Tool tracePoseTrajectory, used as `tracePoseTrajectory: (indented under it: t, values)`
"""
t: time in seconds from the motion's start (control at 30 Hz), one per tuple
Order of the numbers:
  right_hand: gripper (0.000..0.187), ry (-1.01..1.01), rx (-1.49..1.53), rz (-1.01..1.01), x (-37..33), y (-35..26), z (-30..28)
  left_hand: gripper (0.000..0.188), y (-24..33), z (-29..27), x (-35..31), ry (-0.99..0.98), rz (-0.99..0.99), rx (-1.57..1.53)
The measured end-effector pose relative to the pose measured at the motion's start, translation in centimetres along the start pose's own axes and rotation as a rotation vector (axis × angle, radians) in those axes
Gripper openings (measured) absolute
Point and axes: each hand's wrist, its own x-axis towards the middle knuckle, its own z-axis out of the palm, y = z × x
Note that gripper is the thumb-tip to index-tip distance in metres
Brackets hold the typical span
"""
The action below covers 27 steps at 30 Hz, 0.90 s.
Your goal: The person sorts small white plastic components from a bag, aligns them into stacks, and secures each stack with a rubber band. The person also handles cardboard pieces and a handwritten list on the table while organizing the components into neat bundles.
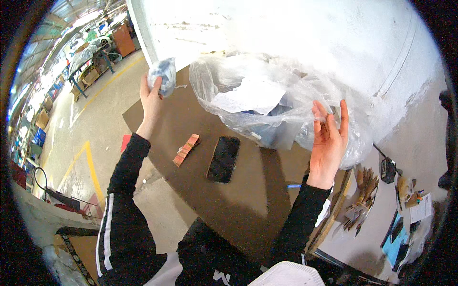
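Observation:
My left hand (153,97) is raised at the far left corner of the brown table, its fingers closed round a small clear plastic packet (163,76) with blue-grey contents. My right hand (330,138) is at the right side of a large clear plastic bag (210,97). Its fingers are spread, the palm shows, and the bag's film lies against or just behind it; I cannot tell whether they touch. A white paper sheet (253,95) rests in the bag's mouth, over bluish contents that are partly hidden.
A black phone (223,159) and a reddish-orange strip bundle (186,150) lie on the brown tabletop (229,205). A whitish wall (305,33) rises behind the bag. Dark brown strips (361,200) and a black handheld device (389,170) are at the right; a floor with yellow lines stretches left.

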Motion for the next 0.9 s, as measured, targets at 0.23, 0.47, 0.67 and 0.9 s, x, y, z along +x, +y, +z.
tracePoseTrajectory:
  t: [0.23, 0.47, 0.67, 0.9]
  values:
    - [0.052, -0.014, -0.025, -0.022, -0.4, -0.1, 0.0, 0.048, 10.4, 8.9, -5.0, -0.868, 0.799, 0.621]
    - [0.052, -0.047, -0.020, 0.012, -0.3, 0.2, 0.2, 0.020, 3.1, 11.1, 1.8, -0.868, 0.457, 0.892]
    - [0.048, -0.150, -0.018, -0.048, 1.1, 1.2, -1.0, 0.025, 5.1, 14.7, 9.5, -0.522, 0.348, 0.698]
    - [0.049, -0.234, 0.063, 0.001, 0.7, 3.8, 1.3, 0.057, 10.1, 7.8, 24.7, -0.282, 0.587, 0.695]
